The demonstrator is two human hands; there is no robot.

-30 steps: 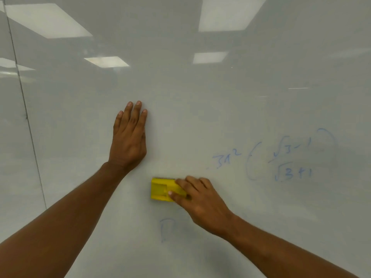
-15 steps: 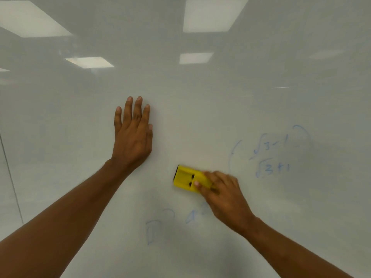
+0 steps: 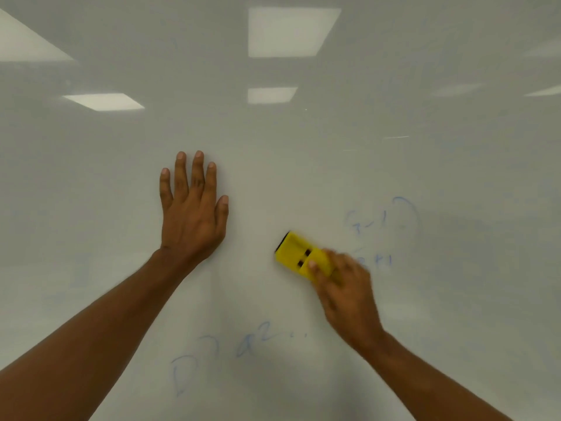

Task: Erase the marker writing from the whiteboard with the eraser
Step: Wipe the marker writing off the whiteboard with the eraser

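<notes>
A glossy whiteboard [image 3: 303,165] fills the view. My right hand [image 3: 346,296] grips a yellow eraser [image 3: 299,256] and presses it against the board, tilted, right of centre. Faint blue marker writing [image 3: 379,226] lies just right of the eraser: part of a fraction with a curved bracket, partly wiped. More blue writing [image 3: 239,350] sits lower down, below the eraser. My left hand [image 3: 192,214] rests flat on the board to the left of the eraser, fingers spread upward, holding nothing.
Ceiling light panels reflect in the upper part of the board [image 3: 291,31]. Both forearms reach in from the bottom corners.
My right hand has swept the eraser rightward. The "3a²" and the left bracket have been wiped away, and the fraction is fainter. The view has shifted, so the lower writing shows more.
</notes>
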